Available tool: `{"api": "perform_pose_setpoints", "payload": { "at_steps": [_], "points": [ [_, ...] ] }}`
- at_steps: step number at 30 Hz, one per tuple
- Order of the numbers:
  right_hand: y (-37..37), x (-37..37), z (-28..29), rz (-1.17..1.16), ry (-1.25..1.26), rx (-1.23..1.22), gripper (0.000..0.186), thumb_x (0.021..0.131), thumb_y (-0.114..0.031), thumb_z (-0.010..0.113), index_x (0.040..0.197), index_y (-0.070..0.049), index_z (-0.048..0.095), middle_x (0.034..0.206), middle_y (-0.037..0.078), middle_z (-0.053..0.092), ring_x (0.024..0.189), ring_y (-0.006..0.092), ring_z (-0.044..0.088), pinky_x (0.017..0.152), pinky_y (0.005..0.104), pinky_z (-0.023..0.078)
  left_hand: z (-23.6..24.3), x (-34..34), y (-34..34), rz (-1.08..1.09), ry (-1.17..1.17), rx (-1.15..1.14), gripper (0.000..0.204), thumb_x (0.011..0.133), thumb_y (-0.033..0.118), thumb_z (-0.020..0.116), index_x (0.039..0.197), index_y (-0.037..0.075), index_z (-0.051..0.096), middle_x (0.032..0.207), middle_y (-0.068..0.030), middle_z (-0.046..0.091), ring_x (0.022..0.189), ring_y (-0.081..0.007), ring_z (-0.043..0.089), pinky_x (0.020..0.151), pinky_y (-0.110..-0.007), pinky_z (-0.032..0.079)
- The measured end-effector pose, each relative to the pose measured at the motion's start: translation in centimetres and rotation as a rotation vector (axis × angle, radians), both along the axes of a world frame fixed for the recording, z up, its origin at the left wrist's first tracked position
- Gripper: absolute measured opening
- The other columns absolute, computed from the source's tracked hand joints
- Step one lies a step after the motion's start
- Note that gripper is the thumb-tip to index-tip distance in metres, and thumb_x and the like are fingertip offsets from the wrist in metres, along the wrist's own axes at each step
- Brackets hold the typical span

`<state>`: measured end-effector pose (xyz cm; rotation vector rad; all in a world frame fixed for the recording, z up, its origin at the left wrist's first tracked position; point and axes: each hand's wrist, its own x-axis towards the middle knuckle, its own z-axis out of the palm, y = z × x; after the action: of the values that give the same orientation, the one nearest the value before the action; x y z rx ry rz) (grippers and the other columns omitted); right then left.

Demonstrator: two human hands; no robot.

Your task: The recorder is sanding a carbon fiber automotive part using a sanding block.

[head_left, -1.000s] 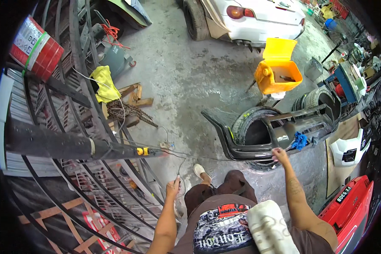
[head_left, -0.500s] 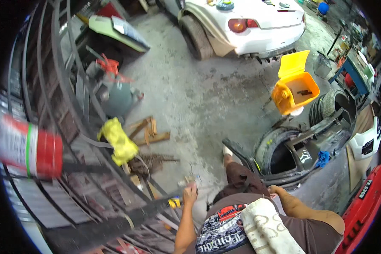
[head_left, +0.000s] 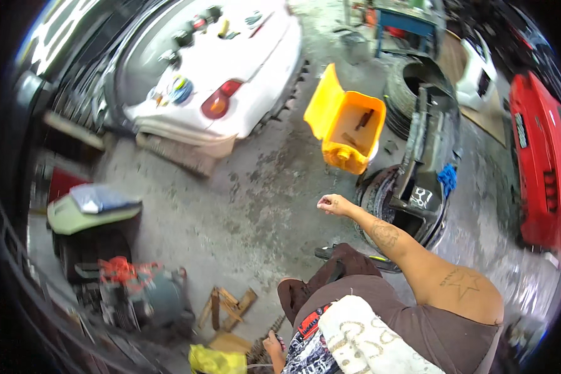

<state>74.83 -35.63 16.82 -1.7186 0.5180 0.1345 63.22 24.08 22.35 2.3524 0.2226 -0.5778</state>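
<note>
Standing mid-shop, arms apart. R hand (head_left: pixel 334 204) nr centre of frame: fingers curled in, narrow, nothing seen in it, tho a thin item cld hide in the pinch. L hand (head_left: pixel 273 344) low, bottom centre: partly curled; can't tell if it grips anything.

Nearest R hand: black bumper (head_left: pixel 441 137), right of centre, lying over a tyre (head_left: pixel 371 187), hand clear of both. Blue cloth (head_left: pixel 447 179) on bumper's right side. Nearest L hand: dark chain (head_left: pixel 257 350), then wood scraps (head_left: pixel 240 311) to its left & yellow cloth (head_left: pixel 217 361) at bottom edge.

Risks, my read:
- Bumper: no strap seen, round support beneath. A knock from R forearm or knee cld rock it, poss. scuffing it on the concrete.
- Trip: bumper's lower end runs close to the trouser leg (head_left: pixel 321 290), can't tell if touching. A careless step cld catch it; likewise chain or wood, lower left.
- Yellow container (head_left: pixel 338 156), just above R hand, lid hanging open: a wide swing cld clip the rim, tip out the dark pieces inside.
- L hand: chain links cld snag or pinch fingers if it drops lower.
- Pale towel (head_left: pixel 364 336) on torso: looks loose, cld slip if person bends.
</note>
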Motion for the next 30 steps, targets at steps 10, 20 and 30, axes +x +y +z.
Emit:
{"api": "perform_pose_setpoints", "payload": {
  "at_steps": [10,20,30],
  "points": [
    [-3.4,-9.5,-5.6,-0.425,0.28,-0.303,0.042,0.085,-0.044,0.077,0.1,-0.005,0.078,0.095,0.019,0.076,0.092,0.0328,0.074,0.083,0.0433,0.056,-8.9,24.2,4.4,-0.563,0.243,0.112,0.059,0.104,0.046,0.048,0.063,0.004,0.058,0.049,-0.0067,0.053,0.038,-0.0192,0.052,0.038,-0.035,0.041],
    [11.7,-9.9,-1.6,-0.631,0.521,-0.039,0.04,0.088,-0.045,0.074,0.101,-0.007,0.076,0.082,0.013,0.075,0.072,0.0258,0.071,0.07,0.0411,0.056,-6.2,58.1,-8.1,-0.74,0.077,-0.018,0.062,0.106,0.048,0.047,0.062,0.006,0.054,0.048,-0.0048,0.05,0.038,-0.0176,0.051,0.038,-0.034,0.04],
    [25.1,-13.9,-2.8,-1.165,0.56,0.168,0.037,0.091,-0.037,0.076,0.102,-0.002,0.074,0.075,0.009,0.071,0.062,0.0171,0.067,0.058,0.0352,0.056,1.2,62.1,-44.5,-1.173,0.158,-0.483,0.033,0.104,0.031,0.061,0.092,0.001,0.06,0.064,-0.0019,0.059,0.053,-0.0104,0.054,0.049,-0.027,0.04]
  ]
}}
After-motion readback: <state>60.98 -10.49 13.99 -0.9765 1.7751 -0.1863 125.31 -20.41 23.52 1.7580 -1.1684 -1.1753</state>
